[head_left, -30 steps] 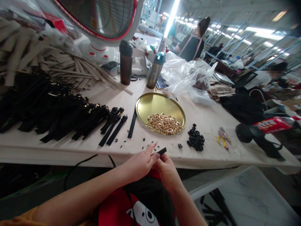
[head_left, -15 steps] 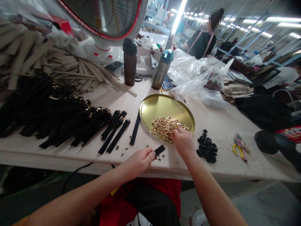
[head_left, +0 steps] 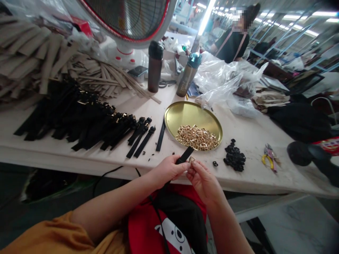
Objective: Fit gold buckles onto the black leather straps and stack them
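Note:
A black strap [head_left: 186, 154] is pinched in my left hand [head_left: 169, 170], its flat end pointing up toward the tray. Close beside it, my right hand [head_left: 202, 178] holds a small gold buckle [head_left: 191, 161] between thumb and fingers. The two hands meet just over the table's front edge. Behind them a round gold tray [head_left: 189, 111] carries a heap of gold buckles [head_left: 197, 137]. Small black loops [head_left: 235, 157] lie piled right of my right hand, with a couple of loops [head_left: 215, 163] apart from the pile.
Finished-looking black straps with buckles [head_left: 106, 120] are heaped at left, beside beige strips [head_left: 100, 77] and a fan [head_left: 129, 21]. Two bottles [head_left: 155, 67] stand behind the tray. Yellow-handled pliers [head_left: 268, 158] lie at right. A person [head_left: 233, 42] is in the background.
My right hand has left the buckle heap and come back to my left hand with one gold buckle. The strap has shifted slightly up and right; the camera view has moved a little.

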`<state>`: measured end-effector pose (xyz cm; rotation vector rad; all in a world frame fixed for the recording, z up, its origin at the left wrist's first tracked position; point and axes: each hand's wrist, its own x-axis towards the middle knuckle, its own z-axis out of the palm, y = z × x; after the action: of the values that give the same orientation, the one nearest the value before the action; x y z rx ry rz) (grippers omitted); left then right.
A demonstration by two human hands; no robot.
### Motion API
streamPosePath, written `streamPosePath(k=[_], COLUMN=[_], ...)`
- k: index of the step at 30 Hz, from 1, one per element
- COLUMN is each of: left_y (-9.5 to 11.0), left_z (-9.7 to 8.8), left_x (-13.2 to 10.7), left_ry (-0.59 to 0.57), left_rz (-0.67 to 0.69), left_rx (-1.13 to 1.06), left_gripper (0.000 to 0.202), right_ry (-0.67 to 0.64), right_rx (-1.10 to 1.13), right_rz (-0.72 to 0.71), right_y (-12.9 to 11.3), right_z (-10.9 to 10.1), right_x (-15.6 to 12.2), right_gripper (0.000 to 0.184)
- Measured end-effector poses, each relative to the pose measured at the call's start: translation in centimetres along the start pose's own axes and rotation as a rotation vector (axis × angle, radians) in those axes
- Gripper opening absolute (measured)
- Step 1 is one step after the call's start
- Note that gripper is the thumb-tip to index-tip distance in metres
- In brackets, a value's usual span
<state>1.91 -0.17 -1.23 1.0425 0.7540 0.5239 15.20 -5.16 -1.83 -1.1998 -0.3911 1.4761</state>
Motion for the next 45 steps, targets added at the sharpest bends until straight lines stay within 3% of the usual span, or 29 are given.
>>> streamPosePath(k=[5,10,12,19,21,24,26,30,33,36,40,45], left_y=[-0.6,-1.1,-1.1,-0.7,-0.5,-0.4,-0.4,-0.7,-1.1,-1.5,-1.8,-1.8], left_z=[-0.1,0.3,0.3,-0.3,-0.4,-0.2,0.0,0.2,0.0,-0.1,-0.1,0.0], left_x=[-1.0,-1.7,-1.8,-1.3,-1.3,-1.3,-1.3,-1.2,-1.1,-1.1,-1.1,-1.3], left_ry=[0.058,0.164,0.187,0.224,0.218,0.136,0.079,0.054,0.087,0.125,0.105,0.054], left_rz=[-0.009,0.200,0.223,0.103,0.076,0.038,-0.024,-0.098,0.017,0.084,0.094,0.064], left_rx=[0.028,0.368,0.444,0.400,0.394,0.328,0.278,0.252,0.329,0.436,0.501,0.513], left_gripper=[0.024,0.021,0.021,0.016,0.016,0.016,0.017,0.021,0.019,0.019,0.022,0.022], right_ry=[-0.051,-0.028,-0.038,-0.232,-0.190,-0.054,-0.074,-0.147,-0.188,-0.215,-0.139,-0.037], right_rx=[0.026,0.031,0.008,-0.426,-0.574,-0.759,-0.827,-0.652,-0.426,-0.313,-0.324,-0.360], right_rz=[0.025,-0.033,-0.053,0.056,-0.084,-0.431,-0.502,-0.313,-0.113,-0.016,-0.045,-0.185], right_y=[1.1,1.4,1.5,1.3,1.0,0.8,0.8,1.2,1.5,1.5,1.7,2.2], right_z=[0.5,0.6,0.5,-0.9,-1.3,-1.7,-1.8,-2.2,-2.4,-2.3,-1.9,-1.8], right_x=[-1.3,-1.7,-1.8,-3.0,-3.1,-2.7,-2.3,-1.9,-2.0,-2.1,-1.9,-2.0], right_gripper=[0.014,0.016,0.016,0.019,0.016,0.020,0.023,0.024,0.029,0.040,0.042,0.033])
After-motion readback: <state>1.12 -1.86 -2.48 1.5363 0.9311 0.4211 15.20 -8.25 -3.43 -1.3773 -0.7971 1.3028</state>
